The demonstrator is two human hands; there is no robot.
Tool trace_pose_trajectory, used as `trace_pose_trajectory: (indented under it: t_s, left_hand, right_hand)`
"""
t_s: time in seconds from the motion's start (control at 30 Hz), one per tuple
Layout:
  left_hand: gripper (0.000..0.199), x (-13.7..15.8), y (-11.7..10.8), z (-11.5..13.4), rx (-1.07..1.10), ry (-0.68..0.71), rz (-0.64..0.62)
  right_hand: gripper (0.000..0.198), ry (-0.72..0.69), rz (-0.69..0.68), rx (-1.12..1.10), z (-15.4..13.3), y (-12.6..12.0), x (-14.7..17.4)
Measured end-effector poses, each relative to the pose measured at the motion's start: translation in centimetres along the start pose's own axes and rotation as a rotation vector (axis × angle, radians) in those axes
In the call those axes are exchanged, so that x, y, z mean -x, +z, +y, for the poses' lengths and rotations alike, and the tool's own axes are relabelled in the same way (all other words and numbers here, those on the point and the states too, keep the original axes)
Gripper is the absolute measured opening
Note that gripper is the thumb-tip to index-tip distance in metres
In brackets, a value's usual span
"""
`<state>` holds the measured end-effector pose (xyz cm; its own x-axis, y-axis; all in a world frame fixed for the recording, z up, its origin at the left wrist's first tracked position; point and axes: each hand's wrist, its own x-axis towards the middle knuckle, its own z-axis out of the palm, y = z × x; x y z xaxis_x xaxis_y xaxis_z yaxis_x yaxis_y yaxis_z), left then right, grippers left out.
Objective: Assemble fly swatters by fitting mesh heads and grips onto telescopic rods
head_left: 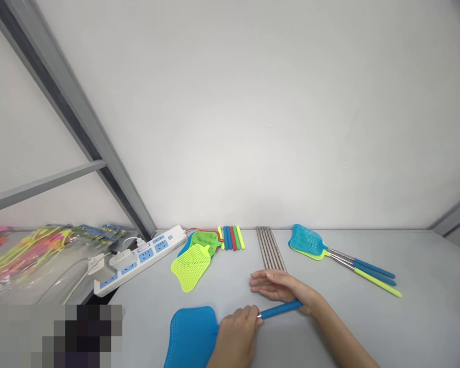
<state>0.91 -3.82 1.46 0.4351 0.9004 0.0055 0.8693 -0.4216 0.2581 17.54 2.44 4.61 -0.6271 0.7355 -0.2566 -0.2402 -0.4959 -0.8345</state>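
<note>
A blue fly swatter (191, 335) is gripped near its head by my left hand (237, 332), whose fingers are wrapped round the shaft. Its blue handle (281, 309) points right, and the end meets the heel of my right hand (278, 286). That hand is open, with fingers stretched to the left and the palm by the handle's end. Just beyond its fingers lies a row of several metal rods (270, 248), their near ends partly hidden by the hand.
Loose swatter heads (191, 266) lie at back left beside several coloured handles (233, 238). Assembled fly swatters (310, 243) are stacked at right. A power strip (145, 258) with plugged-in chargers stands left, near plastic bags of colourful items (34, 255). The wall (268, 128) closes the back.
</note>
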Motion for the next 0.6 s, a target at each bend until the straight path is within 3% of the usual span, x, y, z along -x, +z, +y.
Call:
trace_pose_trajectory:
  t_s: [0.17,0.3,0.4,0.6]
  left_hand:
    - [0.023,-0.1,1.0,0.9,-0.068,-0.01,-0.14]
    - [0.02,0.3,0.5,1.0,0.09,-0.05,-0.092]
    - [0.031,0.6,0.1,1.2,0.195,-0.14,-0.039]
    - [0.042,0.6,0.3,1.8,0.196,-0.338,0.016]
  right_hand:
    - [0.036,-0.028,0.084,-0.041,0.7,-0.2,0.8]
    - [0.038,-0.078,0.118,-0.085,1.1,0.1,0.7]
    - [0.036,-0.082,0.082,-0.097,1.5,0.6,0.5]
    - [0.033,-0.157,0.13,-0.148,2.4,1.7,0.5]
